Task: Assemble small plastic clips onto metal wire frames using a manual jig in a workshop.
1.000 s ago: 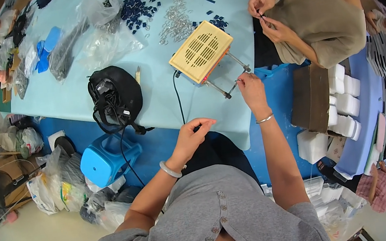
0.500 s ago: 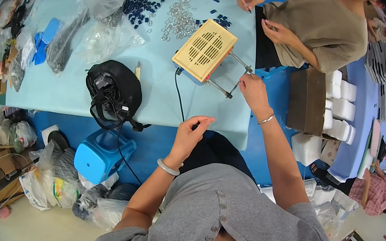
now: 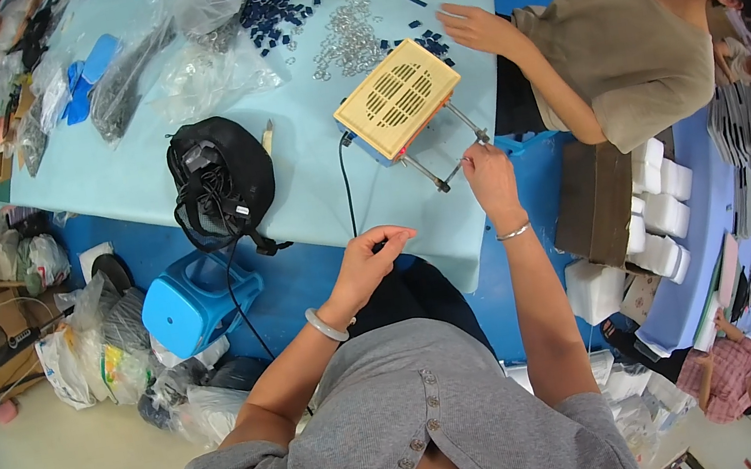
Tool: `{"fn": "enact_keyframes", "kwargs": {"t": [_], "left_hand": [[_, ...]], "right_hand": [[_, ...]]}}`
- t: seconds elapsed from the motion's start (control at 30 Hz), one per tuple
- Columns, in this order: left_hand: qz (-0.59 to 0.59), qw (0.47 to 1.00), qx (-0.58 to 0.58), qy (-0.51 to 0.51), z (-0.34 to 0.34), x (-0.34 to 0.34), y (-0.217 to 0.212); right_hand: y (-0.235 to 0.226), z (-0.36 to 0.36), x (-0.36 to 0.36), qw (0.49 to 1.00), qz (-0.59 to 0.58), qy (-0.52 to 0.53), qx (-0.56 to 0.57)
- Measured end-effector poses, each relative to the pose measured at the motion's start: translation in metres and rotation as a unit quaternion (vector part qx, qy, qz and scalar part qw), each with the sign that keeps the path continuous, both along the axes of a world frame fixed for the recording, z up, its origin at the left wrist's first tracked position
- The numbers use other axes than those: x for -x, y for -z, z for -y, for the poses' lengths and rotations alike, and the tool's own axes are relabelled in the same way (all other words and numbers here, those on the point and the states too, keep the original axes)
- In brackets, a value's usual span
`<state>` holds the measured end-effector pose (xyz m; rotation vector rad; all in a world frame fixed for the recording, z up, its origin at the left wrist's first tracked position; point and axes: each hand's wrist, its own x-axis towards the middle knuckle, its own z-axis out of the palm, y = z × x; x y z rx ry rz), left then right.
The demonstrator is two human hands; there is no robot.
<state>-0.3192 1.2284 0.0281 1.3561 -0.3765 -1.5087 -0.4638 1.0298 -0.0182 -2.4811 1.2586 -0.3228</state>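
The right hand [image 3: 490, 179] pinches the thin metal rod frame [image 3: 450, 156] beside the cream vented box machine [image 3: 397, 97] on the pale blue counter [image 3: 148, 162]. The left hand [image 3: 370, 260], now raised near the counter edge, curls loosely; holding nothing visible.

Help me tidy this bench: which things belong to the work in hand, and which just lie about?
In use: right hand on metal frame of the beige vented box; left hand pinched near table edge.
Lying about: black mesh bag, blue stool, metal rings.
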Motion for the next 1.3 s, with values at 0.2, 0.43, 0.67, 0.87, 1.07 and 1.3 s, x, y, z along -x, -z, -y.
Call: {"fn": "enact_keyframes", "kwargs": {"t": [0.2, 0.43, 0.67, 0.87, 1.07, 1.3], "left_hand": [[0.003, 1.0, -0.001, -0.001, 0.0, 0.001, 0.0], [0.007, 1.0, 0.004, -0.005, 0.004, 0.002, 0.0], [0.136, 0.983, 0.123, -0.006, 0.035, 0.011, -0.011], [0.122, 0.98, 0.148, -0.048, 0.051, 0.023, -0.02], [0.21, 0.955, 0.192, -0.086, 0.052, 0.026, -0.018], [0.311, 0.927, 0.194, -0.077, 0.054, 0.022, -0.028]], "right_hand": [[-0.001, 0.0, 0.002, 1.0, -0.013, 0.004, 0.003], [-0.018, -0.006, 0.01, 0.991, 0.074, 0.068, -0.089], [-0.058, -0.045, 0.016, 0.631, 0.486, 0.172, -0.58], [-0.084, -0.073, 0.003, 0.626, 0.527, 0.152, -0.554], [-0.095, -0.079, 0.002, 0.741, 0.469, 0.13, -0.463], [-0.103, -0.088, 0.0, 0.961, 0.249, 0.039, -0.112]]}}
